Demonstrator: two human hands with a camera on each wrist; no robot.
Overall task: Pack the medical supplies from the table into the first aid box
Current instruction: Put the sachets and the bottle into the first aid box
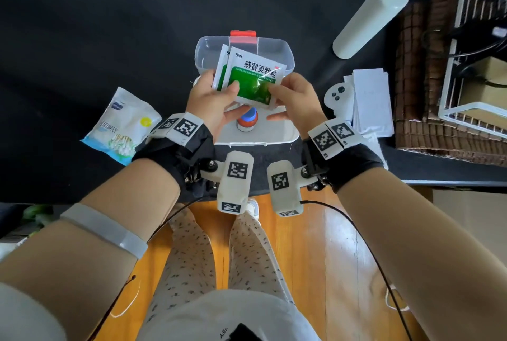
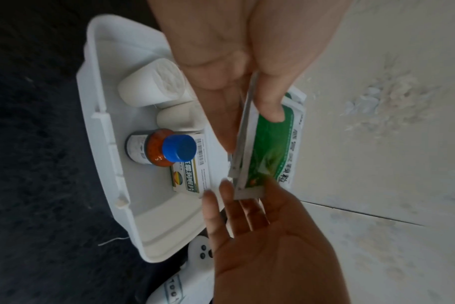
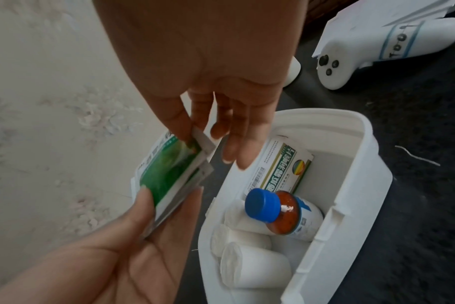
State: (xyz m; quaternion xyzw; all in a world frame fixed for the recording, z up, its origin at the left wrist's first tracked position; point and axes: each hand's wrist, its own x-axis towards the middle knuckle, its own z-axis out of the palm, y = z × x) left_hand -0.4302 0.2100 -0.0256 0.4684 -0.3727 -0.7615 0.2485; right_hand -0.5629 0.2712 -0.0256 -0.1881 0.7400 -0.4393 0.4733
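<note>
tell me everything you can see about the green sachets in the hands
The green sachets are flat foil-like packets, white at the edges with a glossy green panel, Chinese print and "999" in one corner. At least two are stacked and slightly fanned. They are held in the air above the open first aid box, touching nothing but the hands. The left hand grips one end, thumb on the green face, while the right hand pinches the other end. The wrist views show their silvery sealed edges.

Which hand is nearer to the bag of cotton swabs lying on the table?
Left. The left hand is just right of the bag of cotton swabs, holding the green sachets; the right hand is farther right, beyond the sachets.
</note>
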